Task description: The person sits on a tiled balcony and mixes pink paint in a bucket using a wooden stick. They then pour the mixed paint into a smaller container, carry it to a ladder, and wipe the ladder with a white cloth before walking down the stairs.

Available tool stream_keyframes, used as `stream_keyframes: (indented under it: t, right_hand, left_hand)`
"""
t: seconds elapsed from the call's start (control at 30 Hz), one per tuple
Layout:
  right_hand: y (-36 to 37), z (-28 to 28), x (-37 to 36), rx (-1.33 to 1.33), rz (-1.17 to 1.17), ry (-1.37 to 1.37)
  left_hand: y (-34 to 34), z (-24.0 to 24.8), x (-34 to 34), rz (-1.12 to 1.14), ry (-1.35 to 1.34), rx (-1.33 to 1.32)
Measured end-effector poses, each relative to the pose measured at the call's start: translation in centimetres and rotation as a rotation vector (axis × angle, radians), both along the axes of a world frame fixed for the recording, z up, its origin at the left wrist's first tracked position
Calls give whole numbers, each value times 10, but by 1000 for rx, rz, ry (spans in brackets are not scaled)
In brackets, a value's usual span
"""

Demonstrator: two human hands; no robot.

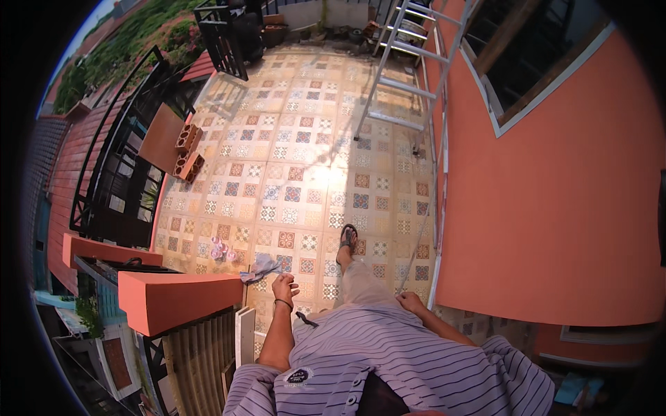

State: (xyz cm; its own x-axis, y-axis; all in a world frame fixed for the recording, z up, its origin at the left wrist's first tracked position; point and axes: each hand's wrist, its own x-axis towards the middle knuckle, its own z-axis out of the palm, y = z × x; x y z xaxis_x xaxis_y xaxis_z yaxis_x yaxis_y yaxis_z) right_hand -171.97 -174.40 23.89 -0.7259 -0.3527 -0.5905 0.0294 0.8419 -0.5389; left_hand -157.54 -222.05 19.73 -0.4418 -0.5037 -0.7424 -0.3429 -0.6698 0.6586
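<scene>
My left hand [285,288] hangs in front of me with its fingers loosely apart and nothing between them. A dark band circles that wrist. Just beyond it is a crumpled grey cloth [261,268], by the end of an orange wall; I cannot tell whether it lies on the floor or hangs there. My right hand [411,302] is low beside my thigh, near the base of the orange house wall [548,208]. Its fingers are mostly hidden, and no object shows in it. One foot in a dark sandal [347,238] is forward on the patterned tiles [291,159].
An aluminium ladder [409,83] leans at the far right, beside a window [534,55]. Hollow bricks [187,152] and a brown board [161,137] stand along the black railing on the left. Small pinkish objects [222,249] sit on the floor. Pots [274,33] line the far end.
</scene>
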Motion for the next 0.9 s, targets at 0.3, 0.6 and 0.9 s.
stream_keyframes:
  t: [0.3, 0.6, 0.9]
  right_hand:
    - [-60, 36, -298, 14, -6, 34]
    - [-147, 103, -547, -70, -126, 81]
    - [-236, 133, -798, -65, -137, 154]
  left_hand:
    - [-42, 42, -276, -66, 32, -8]
    - [-101, 57, -474, -8, 75, -39]
    - [-211, 46, -733, -16, 65, -70]
